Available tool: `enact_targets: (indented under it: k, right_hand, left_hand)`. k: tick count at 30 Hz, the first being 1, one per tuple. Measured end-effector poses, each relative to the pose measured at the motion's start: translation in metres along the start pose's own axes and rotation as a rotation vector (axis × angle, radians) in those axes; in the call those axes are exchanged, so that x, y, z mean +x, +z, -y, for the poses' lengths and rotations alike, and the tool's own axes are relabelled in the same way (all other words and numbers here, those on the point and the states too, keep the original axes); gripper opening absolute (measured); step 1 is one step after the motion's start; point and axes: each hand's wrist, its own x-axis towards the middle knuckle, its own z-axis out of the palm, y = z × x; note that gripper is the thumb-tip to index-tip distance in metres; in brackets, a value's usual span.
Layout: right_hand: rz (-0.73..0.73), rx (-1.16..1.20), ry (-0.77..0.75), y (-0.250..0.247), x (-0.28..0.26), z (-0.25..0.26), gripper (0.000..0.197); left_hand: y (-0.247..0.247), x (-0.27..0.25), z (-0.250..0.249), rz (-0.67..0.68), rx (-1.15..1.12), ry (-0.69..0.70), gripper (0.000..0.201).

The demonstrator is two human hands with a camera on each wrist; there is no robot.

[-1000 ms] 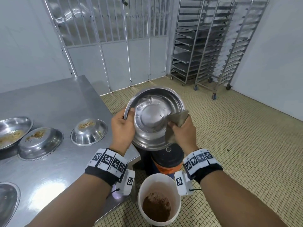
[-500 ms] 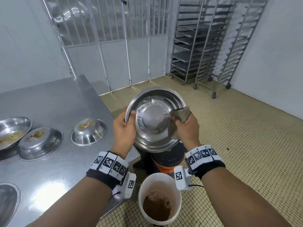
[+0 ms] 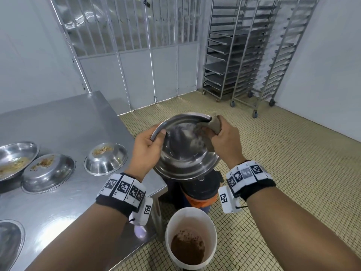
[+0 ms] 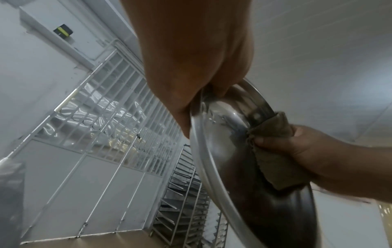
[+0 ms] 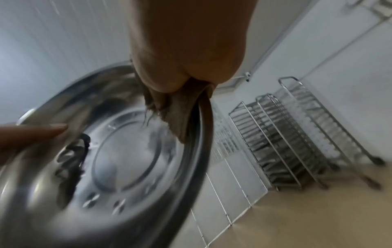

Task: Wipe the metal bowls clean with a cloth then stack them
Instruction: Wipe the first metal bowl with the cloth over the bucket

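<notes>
Brown powder is held in a white bucket (image 3: 190, 233) on the floor, above which a shiny, tilted bowl (image 3: 185, 151) is gripped by the left hand (image 3: 145, 151) and a cloth (image 3: 214, 124) is pinched on its rim by the right hand (image 3: 226, 141).

Your arms are bare. Each wrist wears a black band (image 3: 121, 204) topped by white blocks (image 3: 246, 174) with black square markers; a white camera unit (image 3: 227, 200) hangs beneath each.
</notes>
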Motion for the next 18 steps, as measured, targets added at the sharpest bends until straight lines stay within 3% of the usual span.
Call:
enact_targets:
  k: [3,6,13,18]
  right_hand:
    - [-0.048,0.184,0.218,0.015,-0.017,-0.006,0.026]
    - [-0.037,0.292,0.361,0.031,-0.032,-0.02,0.038]
    - [0.007,0.078,0.224,-0.001,0.005,-0.002,0.035]
    - [-0.074,0.137,0.263,0.009,-0.009,-0.007,0.042]
  left_hand:
    - [0.004,0.001,-0.002,-0.152,-0.084,0.022,0.029]
    - [0.005,0.003,0.0,-0.192,-0.079,0.013,0.028]
    - [0.01,-0.01,0.008,-0.082,0.077,0.056,0.028]
    - [0.013,-0.007,0.002,-0.173,-0.023,0.024,0.03]
